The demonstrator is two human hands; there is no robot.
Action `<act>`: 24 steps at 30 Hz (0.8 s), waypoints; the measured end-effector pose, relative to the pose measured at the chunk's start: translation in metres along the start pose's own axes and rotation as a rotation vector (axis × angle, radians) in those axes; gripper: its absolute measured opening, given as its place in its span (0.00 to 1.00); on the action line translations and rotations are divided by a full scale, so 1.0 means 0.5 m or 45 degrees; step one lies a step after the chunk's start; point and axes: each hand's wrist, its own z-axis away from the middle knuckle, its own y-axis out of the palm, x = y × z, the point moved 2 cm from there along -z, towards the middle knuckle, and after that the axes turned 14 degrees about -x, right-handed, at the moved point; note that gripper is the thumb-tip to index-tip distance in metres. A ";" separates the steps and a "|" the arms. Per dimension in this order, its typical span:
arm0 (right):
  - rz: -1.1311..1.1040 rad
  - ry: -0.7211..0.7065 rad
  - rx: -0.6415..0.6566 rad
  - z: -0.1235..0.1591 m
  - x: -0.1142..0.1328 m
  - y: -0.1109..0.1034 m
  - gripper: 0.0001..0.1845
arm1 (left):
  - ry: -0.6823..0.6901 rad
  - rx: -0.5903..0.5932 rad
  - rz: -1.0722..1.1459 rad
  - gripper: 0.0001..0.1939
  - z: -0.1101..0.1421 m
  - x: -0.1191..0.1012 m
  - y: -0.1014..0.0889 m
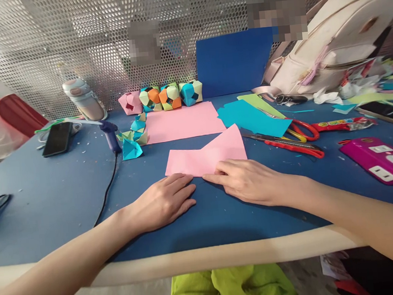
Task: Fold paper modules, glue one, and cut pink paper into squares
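A folded sheet of pink paper lies on the blue table in front of me, with one flap slanting up to the right. My left hand rests flat, its fingertips on the paper's near edge at the left. On the same near edge, my right hand presses down with the forefinger stretched along the fold and the other fingers curled in against the paper. The thumb of that hand is mostly hidden. Just behind lies a larger pink sheet.
Right of the paper lie blue paper, red-handled scissors, a red cutter knife and a purple power strip. Folded paper balls stand at the back. A glue gun, phone and bottle are left.
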 end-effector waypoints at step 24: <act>-0.007 0.036 0.049 -0.006 0.002 -0.010 0.24 | -0.217 0.006 0.317 0.15 0.009 0.043 -0.016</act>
